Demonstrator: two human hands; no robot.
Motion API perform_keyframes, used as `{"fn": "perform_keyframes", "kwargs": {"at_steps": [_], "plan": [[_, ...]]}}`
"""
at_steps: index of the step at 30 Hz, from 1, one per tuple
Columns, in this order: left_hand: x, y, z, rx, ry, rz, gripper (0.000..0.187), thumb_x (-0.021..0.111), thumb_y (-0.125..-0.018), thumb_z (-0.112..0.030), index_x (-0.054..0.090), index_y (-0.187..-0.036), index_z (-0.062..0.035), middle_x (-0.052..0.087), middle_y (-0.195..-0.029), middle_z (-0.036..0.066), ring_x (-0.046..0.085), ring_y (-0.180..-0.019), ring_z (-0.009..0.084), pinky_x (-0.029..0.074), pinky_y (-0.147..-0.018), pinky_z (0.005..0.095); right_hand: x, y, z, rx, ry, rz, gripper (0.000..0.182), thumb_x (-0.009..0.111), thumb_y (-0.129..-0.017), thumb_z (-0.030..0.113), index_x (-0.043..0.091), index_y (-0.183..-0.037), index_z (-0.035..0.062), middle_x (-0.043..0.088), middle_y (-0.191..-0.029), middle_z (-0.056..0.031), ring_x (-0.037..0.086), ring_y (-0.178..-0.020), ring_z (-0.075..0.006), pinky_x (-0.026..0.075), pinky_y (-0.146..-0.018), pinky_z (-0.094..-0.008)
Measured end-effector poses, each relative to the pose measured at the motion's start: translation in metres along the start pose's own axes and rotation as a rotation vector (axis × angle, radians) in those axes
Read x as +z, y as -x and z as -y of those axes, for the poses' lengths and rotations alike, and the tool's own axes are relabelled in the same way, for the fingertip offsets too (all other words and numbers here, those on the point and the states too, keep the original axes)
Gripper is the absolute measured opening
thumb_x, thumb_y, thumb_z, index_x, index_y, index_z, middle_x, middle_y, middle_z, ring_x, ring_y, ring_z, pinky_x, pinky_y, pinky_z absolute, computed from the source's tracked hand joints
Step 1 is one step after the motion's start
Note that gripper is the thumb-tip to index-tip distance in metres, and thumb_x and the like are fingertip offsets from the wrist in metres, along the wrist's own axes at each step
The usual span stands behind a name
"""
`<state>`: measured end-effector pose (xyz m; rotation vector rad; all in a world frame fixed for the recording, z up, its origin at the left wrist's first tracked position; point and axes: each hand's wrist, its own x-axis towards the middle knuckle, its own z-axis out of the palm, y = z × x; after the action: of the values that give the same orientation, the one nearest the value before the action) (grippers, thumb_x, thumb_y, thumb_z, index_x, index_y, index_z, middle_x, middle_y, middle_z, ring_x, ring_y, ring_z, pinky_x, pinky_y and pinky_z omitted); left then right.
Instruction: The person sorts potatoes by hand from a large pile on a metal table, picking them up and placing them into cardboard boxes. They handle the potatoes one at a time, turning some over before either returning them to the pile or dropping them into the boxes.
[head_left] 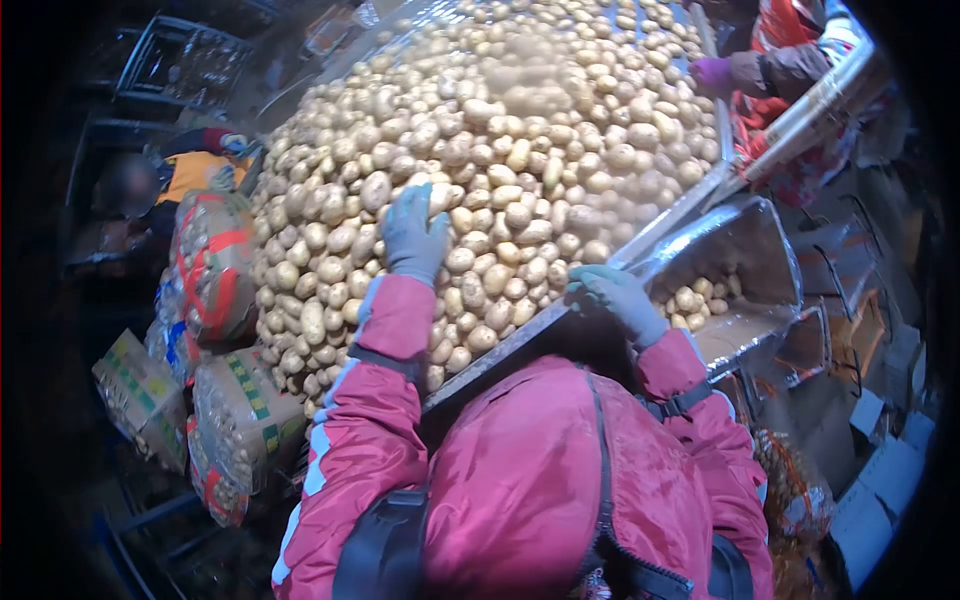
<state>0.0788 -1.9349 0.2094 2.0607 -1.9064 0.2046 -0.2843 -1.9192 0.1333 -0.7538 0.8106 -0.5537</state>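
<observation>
left hand (pixel 413 238), gloved, open with fingers spread over the potatoes (pixel 518 215), one potato showing between thumb and fingers; can't tell if it's pinched. right hand (pixel 617 297), gloved, fingers bent at the front edge (pixel 515 345); can't tell if it's holding anything. potatoes heaped ahead of me up to that edge, some more in the shiny tray (pixel 745 325) to my right. my judgement: i should work the near slope, cup each potato lightly rather than dig underneath, so the heap doesn't slide over the edge.
</observation>
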Motion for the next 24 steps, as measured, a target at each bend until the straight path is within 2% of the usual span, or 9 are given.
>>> {"fn": "perform_keyframes", "kwargs": {"at_steps": [1, 3, 7, 11, 13, 18, 21, 23, 24], "plan": [[0.007, -0.007, 0.004, 0.054, -0.118, 0.003, 0.066, 0.077, -0.085, -0.032, 0.059, -0.145, -0.0146, 0.057, -0.145, 0.014, 0.055, -0.131, 0.0361, 0.043, -0.111, 0.0498, -0.002, -0.004, -0.005, -0.02, 0.04, 0.0, 0.034, 0.06, -0.106, 0.022, 0.068, -0.129, -0.0008, 0.075, -0.103, -0.0081, 0.07, -0.09, -0.0165, 0.057, -0.078, -0.0295], [0.023, -0.014, -0.003, 0.007, -0.156, 0.085, 0.065, 0.076, -0.086, -0.03, 0.058, -0.148, -0.0189, 0.056, -0.146, 0.013, 0.053, -0.13, 0.0377, 0.045, -0.109, 0.0513, -0.012, -0.021, -0.024, -0.657, 0.726, 0.098, 0.034, 0.062, -0.103, 0.023, 0.07, -0.127, 0.0, 0.075, -0.103, -0.0059, 0.069, -0.095, -0.0146, 0.056, -0.082, -0.0301], [0.051, -0.022, -0.002, 0.088, -0.102, 0.154, 0.063, 0.075, -0.088, -0.025, 0.058, -0.149, -0.0243, 0.061, -0.14, 0.009, 0.058, -0.123, 0.0332, 0.048, -0.108, 0.0461, 0.013, -0.011, -0.002, -0.008, 0.151, 0.027, 0.032, 0.063, -0.1, 0.023, 0.073, -0.123, 0.0025, 0.076, -0.104, -0.0046, 0.068, -0.095, -0.0135, 0.055, -0.085, -0.03], [0.04, -0.036, -0.002, 0.065, 0.013, 0.232, 0.058, 0.076, -0.091, -0.023, 0.06, -0.147, -0.0185, 0.065, -0.136, 0.012, 0.062, -0.121, 0.0321, 0.049, -0.108, 0.0419, 0.009, -0.005, 0.0, -0.035, 0.182, 0.017, 0.034, 0.062, -0.102, 0.027, 0.074, -0.123, 0.0034, 0.076, -0.104, -0.0048, 0.07, -0.092, -0.0141, 0.055, -0.082, -0.0288], [0.041, -0.038, -0.002, -0.276, 0.654, 0.244, 0.052, 0.075, -0.095, -0.022, 0.062, -0.144, -0.0094, 0.068, -0.135, 0.016, 0.065, -0.123, 0.029, 0.05, -0.108, 0.0389, 0.002, 0.0, 0.001, -0.072, 0.271, 0.033, 0.032, 0.059, -0.104, 0.022, 0.071, -0.127, 0.0026, 0.075, -0.106, -0.0048, 0.07, -0.092, -0.0142, 0.057, -0.08, -0.0293], [0.01, -0.002, -0.094, -0.219, 0.867, 0.3, 0.048, 0.072, -0.097, -0.019, 0.063, -0.141, -0.0026, 0.069, -0.135, 0.018, 0.066, -0.122, 0.0257, 0.051, -0.106, 0.0377, 0.003, 0.01, 0.006, -0.174, 0.289, 0.044, 0.032, 0.054, -0.108, 0.013, 0.062, -0.137, 0.0041, 0.074, -0.112, -0.004, 0.072, -0.092, -0.0141, 0.059, -0.078, -0.029], [-0.006, 0.017, -0.149, -0.166, 0.849, 0.439, 0.052, 0.075, -0.094, -0.024, 0.063, -0.141, -0.0046, 0.068, -0.133, 0.019, 0.067, -0.122, 0.0285, 0.051, -0.106, 0.0388, 0.013, 0.01, 0.011, 0.068, -0.209, -0.038, 0.031, 0.053, -0.108, 0.013, 0.059, -0.138, 0.0075, 0.072, -0.113, -0.0027, 0.071, -0.087, -0.0143, 0.058, -0.072, -0.0293], [-0.009, 0.033, -0.175, 0.04, 0.737, 0.458, 0.055, 0.076, -0.092, -0.028, 0.062, -0.141, -0.0061, 0.067, -0.132, 0.02, 0.066, -0.122, 0.0332, 0.051, -0.106, 0.0409, 0.001, -0.01, -0.021, 0.0, -0.369, -0.071, 0.041, 0.065, -0.103, 0.042, 0.064, -0.131, 0.0113, 0.071, -0.101, -0.0064, 0.068, -0.079, -0.0154, 0.062, -0.072, -0.0364], [-0.002, 0.042, -0.182, 0.067, 0.781, 0.508, 0.056, 0.077, -0.091, -0.029, 0.062, -0.141, -0.0066, 0.067, -0.131, 0.02, 0.065, -0.122, 0.0346, 0.051, -0.106, 0.0417, 0.008, 0.006, -0.002, 0.016, -0.417, -0.082, 0.034, 0.065, -0.103, 0.042, 0.067, -0.12, 0.0127, 0.068, -0.099, -0.0041, 0.067, -0.079, -0.014, 0.062, -0.07, -0.0346]]}}
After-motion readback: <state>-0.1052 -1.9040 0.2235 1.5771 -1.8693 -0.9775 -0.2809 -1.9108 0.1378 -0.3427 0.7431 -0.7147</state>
